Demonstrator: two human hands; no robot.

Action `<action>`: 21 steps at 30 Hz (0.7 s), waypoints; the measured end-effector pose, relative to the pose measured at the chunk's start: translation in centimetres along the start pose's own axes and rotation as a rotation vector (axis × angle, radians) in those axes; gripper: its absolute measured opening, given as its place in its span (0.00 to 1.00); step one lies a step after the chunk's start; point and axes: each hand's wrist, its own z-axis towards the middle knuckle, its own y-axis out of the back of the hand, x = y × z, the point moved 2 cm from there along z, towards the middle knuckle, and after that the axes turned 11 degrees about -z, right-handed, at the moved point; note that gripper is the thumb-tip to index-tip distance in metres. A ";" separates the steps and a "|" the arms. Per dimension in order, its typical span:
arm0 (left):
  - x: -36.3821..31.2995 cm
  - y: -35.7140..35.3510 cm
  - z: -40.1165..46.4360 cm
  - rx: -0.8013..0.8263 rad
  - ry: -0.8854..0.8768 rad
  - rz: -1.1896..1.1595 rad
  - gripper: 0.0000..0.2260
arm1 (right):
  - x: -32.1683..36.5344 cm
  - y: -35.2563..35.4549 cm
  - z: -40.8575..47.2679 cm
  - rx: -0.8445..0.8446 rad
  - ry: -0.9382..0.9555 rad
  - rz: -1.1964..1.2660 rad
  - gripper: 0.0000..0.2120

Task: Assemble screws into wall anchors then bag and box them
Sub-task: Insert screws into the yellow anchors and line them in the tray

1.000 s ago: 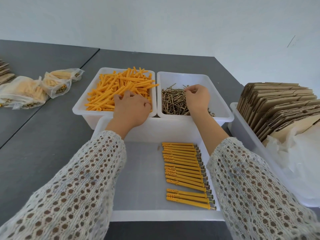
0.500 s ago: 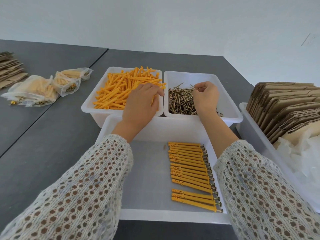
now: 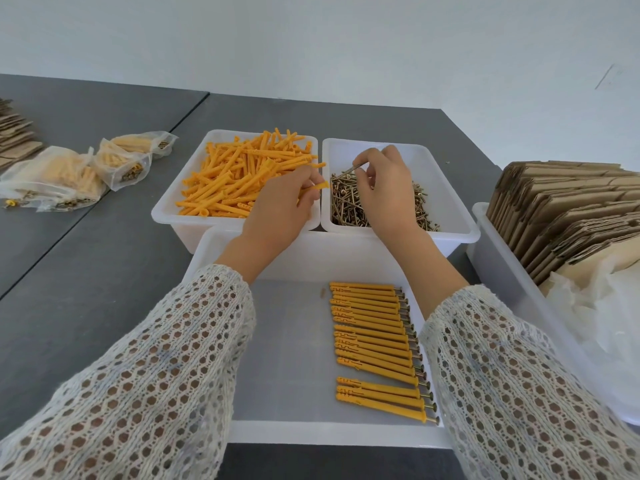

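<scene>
My left hand holds an orange wall anchor over the right edge of the white bin of loose orange anchors. My right hand pinches one brass screw above the white bin of loose screws. The anchor's tip and the screw lie a short way apart. In the near white tray, several anchors with screws in them lie in a row on its right side.
Sealed clear bags of anchors and screws lie on the grey table at the left, with flat cardboard pieces beyond them. A white bin at the right holds flattened cardboard boxes and clear plastic bags.
Both hands have lifted out of the bins. The left now holds an anchor clear of the pile, the right has raised a screw, and the two have come closer together.
</scene>
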 end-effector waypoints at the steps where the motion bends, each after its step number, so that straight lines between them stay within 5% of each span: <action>1: 0.0 0.0 0.0 -0.005 -0.004 0.019 0.06 | 0.2 0.0 -0.1 0.003 0.048 -0.009 0.06; 9: -1.3 0.5 -0.6 -0.119 -0.081 0.212 0.08 | 1.1 -0.4 -0.6 0.020 0.262 -0.195 0.06; 21: -1.2 0.4 -0.5 -0.128 0.033 0.369 0.12 | 0.8 -0.8 -0.4 0.064 0.203 -0.289 0.13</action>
